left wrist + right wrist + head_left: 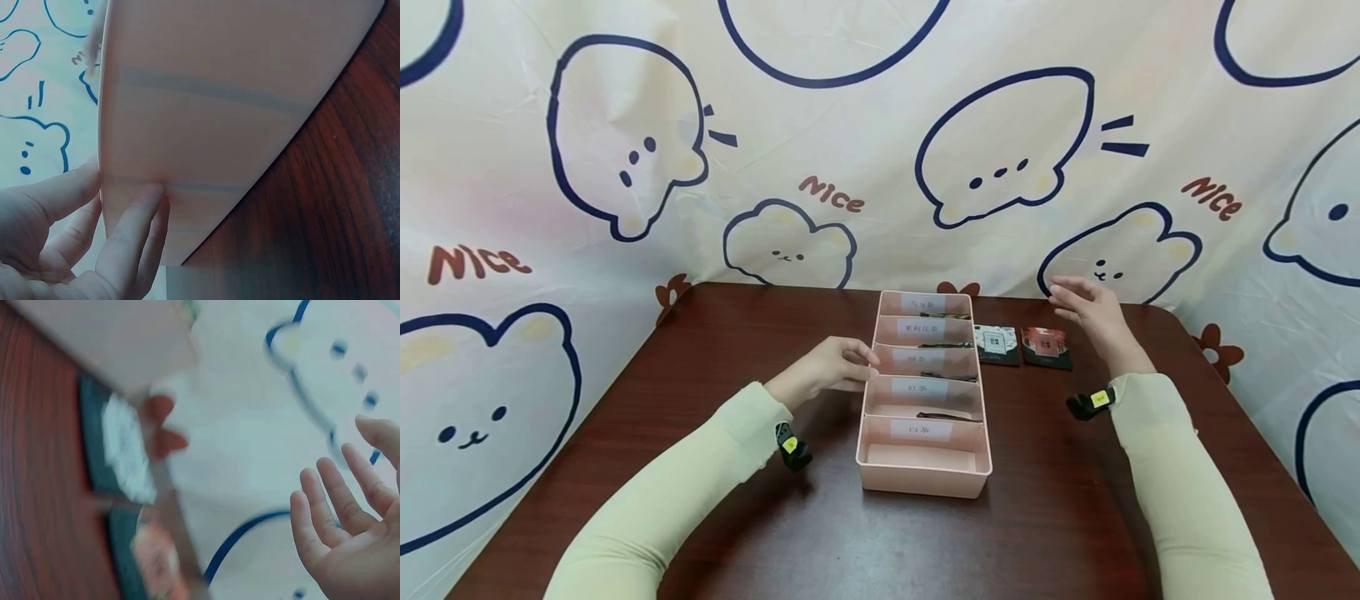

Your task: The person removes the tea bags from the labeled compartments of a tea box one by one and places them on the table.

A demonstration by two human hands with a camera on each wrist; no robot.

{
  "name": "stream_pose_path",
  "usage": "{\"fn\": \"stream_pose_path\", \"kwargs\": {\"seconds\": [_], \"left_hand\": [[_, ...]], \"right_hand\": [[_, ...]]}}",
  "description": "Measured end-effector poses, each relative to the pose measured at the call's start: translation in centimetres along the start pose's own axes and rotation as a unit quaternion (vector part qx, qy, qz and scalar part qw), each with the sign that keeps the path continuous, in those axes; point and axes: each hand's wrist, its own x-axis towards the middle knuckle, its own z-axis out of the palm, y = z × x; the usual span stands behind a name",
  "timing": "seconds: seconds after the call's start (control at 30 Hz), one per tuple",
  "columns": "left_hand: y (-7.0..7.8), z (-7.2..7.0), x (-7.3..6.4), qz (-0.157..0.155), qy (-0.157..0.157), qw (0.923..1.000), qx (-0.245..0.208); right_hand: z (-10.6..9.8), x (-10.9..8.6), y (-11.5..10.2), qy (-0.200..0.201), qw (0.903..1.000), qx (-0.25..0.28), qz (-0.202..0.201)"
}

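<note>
A long pink divided box (923,481) stands on the table, with paper labels on its dividers. My left hand (831,367) is at the box's left side, its fingertips touching the rim and outer wall; the left wrist view shows these fingers (134,231) against the wall. My right hand (1093,321) is raised in the air to the right, holding nothing, its fingers spread in the right wrist view. Between it and the box lie two flat square packets: a black-and-white one (997,345) and a black-and-red one (1047,347).
Thin dark edges of packets (949,416) show in several of the box's compartments; the nearest compartment shows its bare floor. The dark wooden table (760,533) ends at a cream cloth (880,150) printed with cartoon bears, which hangs behind and at both sides.
</note>
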Motion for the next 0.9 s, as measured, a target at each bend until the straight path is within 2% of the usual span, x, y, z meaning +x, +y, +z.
{"fn": "stream_pose_path", "kwargs": {"seconds": [0.17, 0.3, 0.47, 0.63, 0.77, 0.9], "left_hand": [[0.1, 0.1, -0.1, 0.0, 0.0, 1.0, -0.005], [0.1, 0.0, 0.0, 0.002, -0.002, 1.0, -0.005], [0.0, 0.0, -0.1, 0.003, 0.002, 1.0, 0.002], [-0.1, 0.0, 0.0, 0.004, 0.001, 1.0, 0.0], [0.0, 0.0, 0.0, 0.0, -0.001, 1.0, -0.004], [0.0, 0.1, -0.2, 0.002, -0.001, 1.0, -0.004]], "right_hand": [[1.6, -2.4, -2.5, -0.025, 0.9958, 0.07, -0.054], [2.7, -4.4, -3.3, -0.062, 0.9906, 0.089, -0.083], [4.2, -6.6, -3.4, -0.113, 0.9878, 0.076, -0.077], [5.5, -8.3, -2.5, -0.147, 0.9852, 0.054, -0.069], [6.6, -9.5, -1.6, -0.166, 0.9834, 0.006, -0.073], [7.5, -10.5, -0.8, -0.198, 0.9772, -0.041, -0.065]]}}
